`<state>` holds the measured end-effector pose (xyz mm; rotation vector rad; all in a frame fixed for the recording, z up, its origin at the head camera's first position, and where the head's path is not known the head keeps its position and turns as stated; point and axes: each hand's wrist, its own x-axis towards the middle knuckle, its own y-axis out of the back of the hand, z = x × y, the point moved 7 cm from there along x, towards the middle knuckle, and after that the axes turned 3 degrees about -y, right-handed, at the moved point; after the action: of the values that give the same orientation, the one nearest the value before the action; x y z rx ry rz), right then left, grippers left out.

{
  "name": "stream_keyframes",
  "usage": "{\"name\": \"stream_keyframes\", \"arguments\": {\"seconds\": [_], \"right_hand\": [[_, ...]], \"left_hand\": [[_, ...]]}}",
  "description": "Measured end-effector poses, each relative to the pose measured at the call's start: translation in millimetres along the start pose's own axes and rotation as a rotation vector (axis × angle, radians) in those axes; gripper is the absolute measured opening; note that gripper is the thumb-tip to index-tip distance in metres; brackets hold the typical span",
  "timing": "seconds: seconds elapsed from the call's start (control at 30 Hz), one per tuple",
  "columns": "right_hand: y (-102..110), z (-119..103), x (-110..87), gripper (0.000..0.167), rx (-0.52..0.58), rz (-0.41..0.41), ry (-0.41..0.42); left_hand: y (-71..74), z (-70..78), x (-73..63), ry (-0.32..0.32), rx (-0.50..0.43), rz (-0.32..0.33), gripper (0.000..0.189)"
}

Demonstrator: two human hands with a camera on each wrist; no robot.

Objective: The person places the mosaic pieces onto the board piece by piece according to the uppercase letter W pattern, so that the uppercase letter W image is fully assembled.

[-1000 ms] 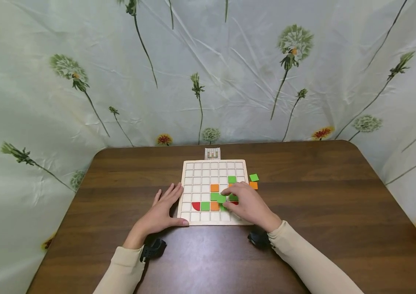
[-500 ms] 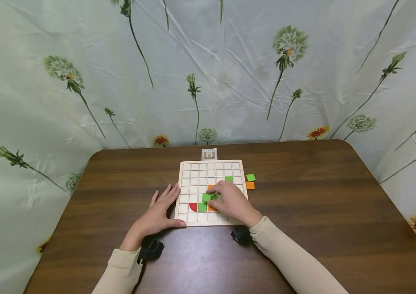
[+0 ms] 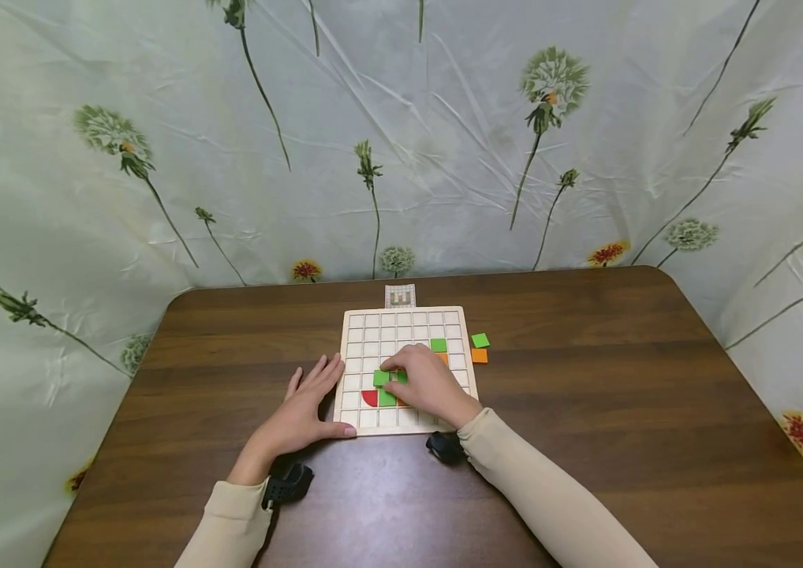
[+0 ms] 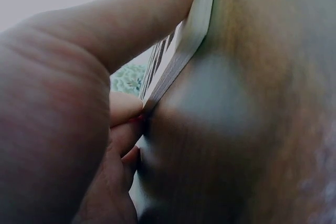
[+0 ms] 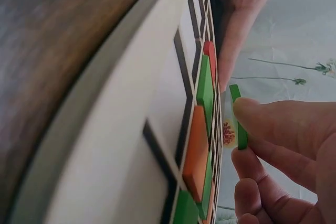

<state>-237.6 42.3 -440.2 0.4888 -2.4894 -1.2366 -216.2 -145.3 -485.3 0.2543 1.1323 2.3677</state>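
Observation:
My right hand (image 3: 430, 384) pinches a square green tile (image 5: 241, 129) between thumb and fingers. In the right wrist view that tile is held just above the gridded wooden board (image 3: 366, 322). Below it lie a red quarter-round tile (image 3: 370, 399) and a green tile (image 3: 387, 399) in neighbouring cells, with an orange tile (image 5: 196, 150) beside them. The right hand hides part of the board's middle and right side. With fingers spread, my left hand (image 3: 300, 416) rests at the board's left edge, its thumb along the front-left corner.
Farther up the board sit a green tile (image 3: 438, 345) and a partly covered orange tile (image 3: 442, 359). Off its right edge lie a loose green tile (image 3: 480, 340) and a loose orange tile (image 3: 479, 356). A small patterned card (image 3: 400, 297) touches the back of the board.
My right hand has carried the green tile leftward across the board, from near the middle to above the red quarter-round tile. The left hand has stayed at the edge. The head view has shifted slightly.

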Motion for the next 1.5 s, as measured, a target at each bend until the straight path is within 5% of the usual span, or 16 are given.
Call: {"name": "stream_keyframes", "arguments": {"seconds": [1.5], "right_hand": [[-20.2, -6.0, 22.7, 0.021, -0.023, -0.107, -0.008]], "left_hand": [[0.8, 1.3, -0.7, -0.026, -0.007, 0.02, 0.114]]}}
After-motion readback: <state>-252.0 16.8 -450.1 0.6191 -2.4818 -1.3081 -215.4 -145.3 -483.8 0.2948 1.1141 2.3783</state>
